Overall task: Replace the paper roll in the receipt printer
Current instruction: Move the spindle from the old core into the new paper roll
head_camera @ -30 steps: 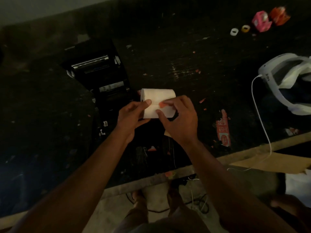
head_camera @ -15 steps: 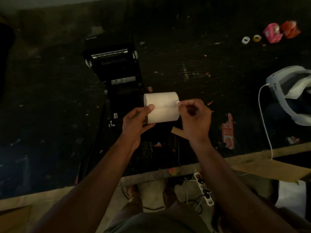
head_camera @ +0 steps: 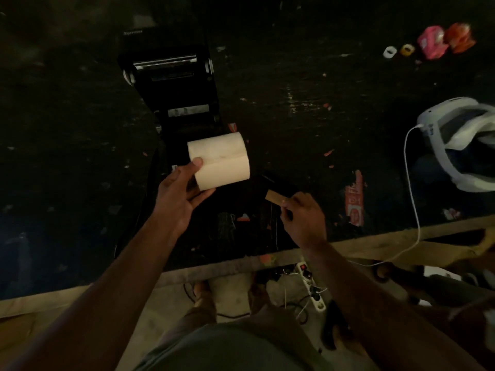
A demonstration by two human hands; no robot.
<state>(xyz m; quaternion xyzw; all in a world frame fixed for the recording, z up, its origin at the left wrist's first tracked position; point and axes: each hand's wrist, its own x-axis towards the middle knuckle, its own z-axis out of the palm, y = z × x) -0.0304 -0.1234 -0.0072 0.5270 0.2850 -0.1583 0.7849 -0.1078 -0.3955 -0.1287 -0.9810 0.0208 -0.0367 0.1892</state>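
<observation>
Fingers (head_camera: 203, 194) of the left hand (head_camera: 176, 199) wrap the near end of the paper roll (head_camera: 219, 160), thumb on top and the rest underneath, gripping it firmly. That roll is white, lies on its side in the air, and hangs just in front of the open receipt printer (head_camera: 174, 84), above the dark tabletop (head_camera: 308, 108).

Over to the right, the right hand (head_camera: 302, 218) is curled shut, with its thumb and forefinger pinching a small brown strip (head_camera: 274, 196). Whether the strip is tape or card is too dim to tell. It is apart from the roll, lower and to the right.

Black and with its lid thrown back, the printer stands on the tabletop, its metal bar catching a little light near the top.

Far right on the tabletop lies a white headset (head_camera: 460, 140) with a white cable (head_camera: 409, 183) running down off the edge. At the far back right sit two small tape rings (head_camera: 397, 50) beside a pink packet (head_camera: 432, 42) and an orange packet (head_camera: 460, 37). A red wrapper (head_camera: 355, 202) lies flat near the front edge.

Below the tabletop edge, a power strip (head_camera: 312, 286) rests on the floor by the person's feet.
</observation>
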